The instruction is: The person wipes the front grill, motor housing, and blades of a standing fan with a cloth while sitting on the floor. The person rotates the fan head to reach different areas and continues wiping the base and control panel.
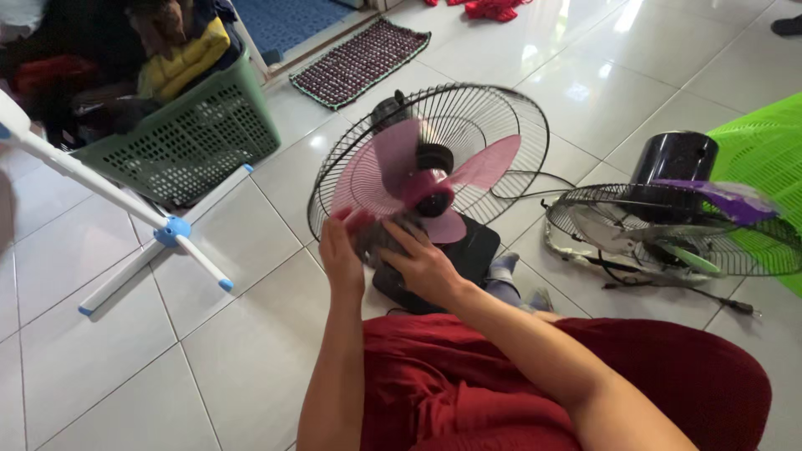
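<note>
Both hands sit at the lower edge of the pink fan blade (418, 171), just below its hub. Left hand (341, 250) holds a blade tip, fingers curled; right hand (424, 263) grips a dark rag against it. Rear grille (501, 125) behind, tilted, fan on the floor.

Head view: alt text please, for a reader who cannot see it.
Both hands, left hand and right hand, hold a pink-bladed fan with its front guard off, on a tiled floor. A second fan lies right, a green laundry basket left.

glossy white tiled floor (125, 367) (daylight glare up top), green laundry basket (188, 138), woven mat (359, 60).
</note>
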